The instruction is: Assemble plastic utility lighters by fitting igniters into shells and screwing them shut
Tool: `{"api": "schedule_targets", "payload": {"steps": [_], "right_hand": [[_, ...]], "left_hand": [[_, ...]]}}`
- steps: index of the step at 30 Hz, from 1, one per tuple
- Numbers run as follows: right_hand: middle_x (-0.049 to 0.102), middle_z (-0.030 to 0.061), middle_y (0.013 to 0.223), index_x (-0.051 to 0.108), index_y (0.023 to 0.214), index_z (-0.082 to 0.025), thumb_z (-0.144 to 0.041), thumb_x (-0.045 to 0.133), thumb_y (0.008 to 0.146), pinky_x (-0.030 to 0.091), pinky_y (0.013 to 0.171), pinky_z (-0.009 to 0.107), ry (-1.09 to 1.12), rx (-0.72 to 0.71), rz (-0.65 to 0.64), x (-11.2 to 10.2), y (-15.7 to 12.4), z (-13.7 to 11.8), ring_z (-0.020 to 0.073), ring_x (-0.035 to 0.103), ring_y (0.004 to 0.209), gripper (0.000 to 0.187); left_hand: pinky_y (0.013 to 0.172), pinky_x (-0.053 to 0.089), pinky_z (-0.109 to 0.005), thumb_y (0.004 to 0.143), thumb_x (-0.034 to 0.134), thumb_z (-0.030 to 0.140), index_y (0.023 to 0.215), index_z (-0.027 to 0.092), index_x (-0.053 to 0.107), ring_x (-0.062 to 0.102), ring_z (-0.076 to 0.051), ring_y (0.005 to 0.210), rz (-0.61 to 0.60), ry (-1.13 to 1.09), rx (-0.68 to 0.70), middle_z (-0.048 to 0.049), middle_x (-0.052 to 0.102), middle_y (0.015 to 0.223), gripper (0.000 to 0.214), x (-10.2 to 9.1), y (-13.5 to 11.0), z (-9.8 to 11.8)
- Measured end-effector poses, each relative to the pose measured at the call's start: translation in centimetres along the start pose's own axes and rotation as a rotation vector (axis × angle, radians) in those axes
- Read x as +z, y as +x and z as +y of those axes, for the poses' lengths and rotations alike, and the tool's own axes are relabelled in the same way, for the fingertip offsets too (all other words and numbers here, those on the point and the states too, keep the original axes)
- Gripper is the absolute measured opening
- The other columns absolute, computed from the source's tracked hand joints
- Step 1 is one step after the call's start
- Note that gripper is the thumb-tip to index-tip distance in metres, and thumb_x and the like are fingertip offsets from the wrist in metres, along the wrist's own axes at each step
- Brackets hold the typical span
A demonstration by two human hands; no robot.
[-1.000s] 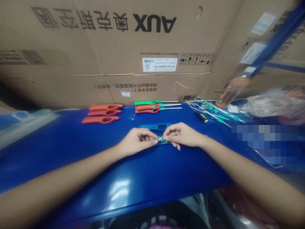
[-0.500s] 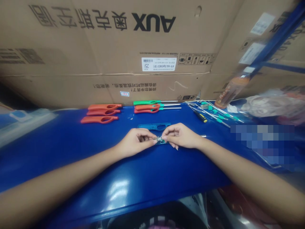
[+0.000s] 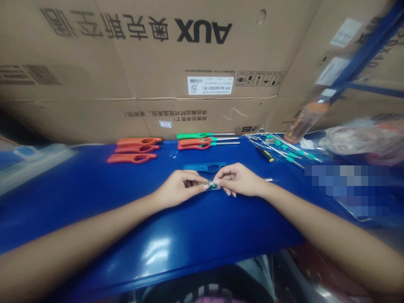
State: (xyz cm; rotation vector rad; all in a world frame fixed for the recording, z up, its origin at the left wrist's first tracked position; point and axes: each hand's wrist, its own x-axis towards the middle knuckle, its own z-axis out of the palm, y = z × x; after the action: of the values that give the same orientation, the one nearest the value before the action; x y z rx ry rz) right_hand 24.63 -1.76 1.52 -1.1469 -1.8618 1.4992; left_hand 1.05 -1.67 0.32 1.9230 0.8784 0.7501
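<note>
My left hand (image 3: 184, 187) and my right hand (image 3: 238, 180) meet over the table, both pinched on a small pale lighter part (image 3: 211, 183) with a thin wire. Under the fingertips lies a blue lighter handle half (image 3: 214, 188), mostly covered by the hands. A metal tube (image 3: 268, 179) pokes out to the right from behind my right wrist. Just beyond the hands rests another blue handle half (image 3: 203, 167), with a trigger opening. The exact form of the pinched part is too small to make out.
Orange lighter handles (image 3: 135, 158) lie at the back left. Behind the hands are green and orange lighters (image 3: 194, 144) with metal tubes. Back right: loose tubes with green pieces (image 3: 284, 147), a screwdriver (image 3: 265, 154), a bottle (image 3: 306, 122) and plastic bags (image 3: 350, 141). Cardboard (image 3: 142, 63) stands behind.
Both hands stay almost in place. The fingertips of my right hand have shifted slightly at the small part, and the wire there sits a little differently.
</note>
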Motion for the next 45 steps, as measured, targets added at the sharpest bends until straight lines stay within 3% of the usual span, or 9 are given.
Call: {"api": "schedule_targets", "payload": {"steps": [6, 11, 16, 22, 39, 45], "right_hand": [[0.059, -0.0044, 0.052, 0.067, 0.09, -0.013, -0.048, 0.075, 0.08, 0.048, 0.039, 0.02, 0.045, 0.006, 0.023, -0.3, 0.0, -0.2, 0.0083, 0.053, 0.04, 0.037], [0.059, -0.0048, 0.057, 0.068, 0.089, -0.014, -0.044, 0.075, 0.081, 0.033, 0.034, 0.019, 0.003, -0.002, 0.058, -0.6, -0.1, -0.1, 0.0047, 0.044, 0.036, 0.032], [0.069, 0.0034, 0.076, 0.071, 0.083, -0.013, -0.042, 0.076, 0.079, 0.047, 0.057, 0.021, -0.006, -0.112, 0.128, -0.2, 0.0, 0.2, 0.0093, 0.059, 0.063, 0.029], [0.057, -0.0038, 0.055, 0.07, 0.088, -0.013, -0.044, 0.074, 0.081, 0.035, 0.04, 0.02, -0.03, -0.026, 0.103, 0.0, -0.4, -0.2, 0.0058, 0.045, 0.043, 0.033], [0.057, -0.0039, 0.052, 0.067, 0.084, -0.013, -0.04, 0.074, 0.081, 0.041, 0.042, 0.018, -0.025, -0.021, 0.098, 0.4, -0.4, -0.2, 0.0062, 0.05, 0.043, 0.028], [0.057, -0.0049, 0.05, 0.067, 0.086, -0.014, -0.046, 0.078, 0.077, 0.042, 0.038, 0.02, 0.016, -0.006, 0.091, 0.3, -0.3, -0.3, 0.0074, 0.049, 0.04, 0.035]], "left_hand": [[0.051, 0.04, -0.021, 0.085, 0.074, 0.034, 0.1, 0.015, 0.081, 0.053, -0.009, 0.058, 0.039, -0.035, -0.013, -0.0068, 0.074, 0.082, 0.026, 0.0, 0.2, -0.2], [0.05, 0.04, -0.02, 0.084, 0.075, 0.036, 0.1, 0.015, 0.081, 0.052, -0.009, 0.057, 0.048, -0.049, -0.026, -0.0069, 0.074, 0.082, 0.028, 0.1, 0.2, -0.2], [0.049, 0.039, -0.02, 0.084, 0.075, 0.035, 0.1, 0.015, 0.081, 0.052, -0.009, 0.057, 0.046, -0.05, -0.013, -0.0067, 0.074, 0.082, 0.027, 0.2, 0.1, -0.2], [0.052, 0.042, -0.021, 0.084, 0.075, 0.033, 0.099, 0.016, 0.082, 0.057, -0.011, 0.061, 0.047, -0.037, 0.007, -0.0068, 0.075, 0.084, 0.023, 0.2, 0.1, 0.0], [0.055, 0.043, -0.022, 0.085, 0.075, 0.034, 0.101, 0.017, 0.082, 0.059, -0.012, 0.065, 0.063, -0.022, 0.003, -0.0078, 0.075, 0.085, 0.025, 0.3, -0.1, 0.1], [0.055, 0.043, -0.022, 0.085, 0.075, 0.035, 0.103, 0.017, 0.081, 0.058, -0.012, 0.064, 0.064, -0.024, 0.014, -0.0075, 0.075, 0.085, 0.026, 0.2, 0.0, -0.1]]}}
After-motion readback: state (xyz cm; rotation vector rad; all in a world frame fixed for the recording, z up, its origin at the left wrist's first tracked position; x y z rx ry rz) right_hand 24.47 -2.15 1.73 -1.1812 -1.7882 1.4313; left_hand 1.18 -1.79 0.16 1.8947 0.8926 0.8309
